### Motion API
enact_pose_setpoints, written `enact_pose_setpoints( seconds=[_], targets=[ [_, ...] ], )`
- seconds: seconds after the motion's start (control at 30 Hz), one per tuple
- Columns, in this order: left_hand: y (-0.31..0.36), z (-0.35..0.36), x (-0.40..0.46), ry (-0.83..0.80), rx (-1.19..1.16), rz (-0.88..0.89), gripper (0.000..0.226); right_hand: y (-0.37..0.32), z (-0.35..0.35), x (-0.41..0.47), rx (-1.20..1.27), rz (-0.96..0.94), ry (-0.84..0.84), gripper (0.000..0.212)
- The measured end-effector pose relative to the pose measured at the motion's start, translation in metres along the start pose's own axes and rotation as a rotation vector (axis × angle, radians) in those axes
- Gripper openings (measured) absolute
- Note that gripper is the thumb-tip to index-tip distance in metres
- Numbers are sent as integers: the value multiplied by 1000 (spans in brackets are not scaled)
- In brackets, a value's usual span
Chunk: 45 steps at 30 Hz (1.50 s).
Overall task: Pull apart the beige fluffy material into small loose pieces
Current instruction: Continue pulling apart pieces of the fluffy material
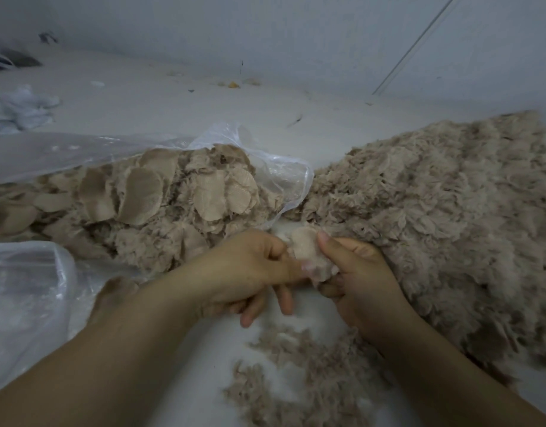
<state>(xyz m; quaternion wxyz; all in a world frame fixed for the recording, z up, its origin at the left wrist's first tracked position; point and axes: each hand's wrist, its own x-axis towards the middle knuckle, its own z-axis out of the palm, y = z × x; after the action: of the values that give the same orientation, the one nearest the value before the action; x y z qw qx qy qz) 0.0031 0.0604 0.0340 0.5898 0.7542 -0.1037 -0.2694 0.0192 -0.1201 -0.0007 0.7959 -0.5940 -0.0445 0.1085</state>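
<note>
From my seat, starting at the left, I see a clear plastic bag (pixel 160 149) lying open on its side, crinkled and glossy, spilling out compact beige pads (pixel 142 195) that look flat, oval and faintly ribbed, bedded in matted fluff; in the middle my left hand (pixel 253 269) pinches one side of a single beige piece (pixel 308 251), thumb and forefinger closed on it while the lower fingers hang loose, and my right hand (pixel 361 278) grips the other side, thumb pressed on top; the piece sits between them just above the pale surface (pixel 204 97), soft and blurred at its edges; below it lie loose shreds (pixel 308 377), wispy and ragged; to the right spreads the large fluffy heap (pixel 444 217), deep, curly and airy, touching my right wrist. I judge the risks thus: a pull too sharp could tear the piece unevenly and leave a dense clump, since the fibres seem to cling; light wisps could drift off or stick to my fingers; and shreds dropped carelessly could fall back among the untorn pads by the bag mouth, mixing finished with unfinished.
</note>
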Motion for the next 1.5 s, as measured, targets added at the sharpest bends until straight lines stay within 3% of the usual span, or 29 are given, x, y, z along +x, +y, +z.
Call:
enact_pose_setpoints(
  seconds=[0.07, 0.17, 0.33, 0.4, 0.47, 0.63, 0.83, 0.97, 1.27, 1.37, 1.43, 1.5],
  targets=[
    [-3, 5, 7, 238, -99, 57, 42, -1, 2, 0, -20, 10, 13, 44],
    [-4, 12, 12, 370, -205, 194, 17, -1, 2, 0, -45, 19, 1, 43],
    [-4, 16, 10, 257, -224, 208, 11, -5, 2, -2, -10, -41, -139, 48],
    [-3, 16, 9, 228, -219, 200, 11, -5, 4, -4, -35, -64, -162, 40],
    [-3, 16, 8, 227, -255, 190, 9, -4, 4, -5, -70, -60, -102, 32],
    [0, 8, 6, 264, -359, 158, 21, -1, 5, -4, -87, -11, 2, 42],
    [0, 8, 5, 274, -390, 146, 22, -1, 7, -4, -73, 15, 41, 38],
    [2, 8, 5, 282, -401, 145, 21, 0, 6, -2, -62, 15, 61, 50],
    [4, 10, 3, 328, -398, 136, 19, 3, 3, 2, -28, 21, 44, 52],
    [6, 7, 3, 480, -353, 171, 25, 4, 2, 4, 59, -5, 66, 39],
    [6, 0, 4, 718, -221, 246, 29, 4, 1, 6, 121, -5, 69, 41],
    [6, -12, 1, 1002, 102, 374, 25, 4, 0, 6, 110, 3, 63, 38]
  ],
)
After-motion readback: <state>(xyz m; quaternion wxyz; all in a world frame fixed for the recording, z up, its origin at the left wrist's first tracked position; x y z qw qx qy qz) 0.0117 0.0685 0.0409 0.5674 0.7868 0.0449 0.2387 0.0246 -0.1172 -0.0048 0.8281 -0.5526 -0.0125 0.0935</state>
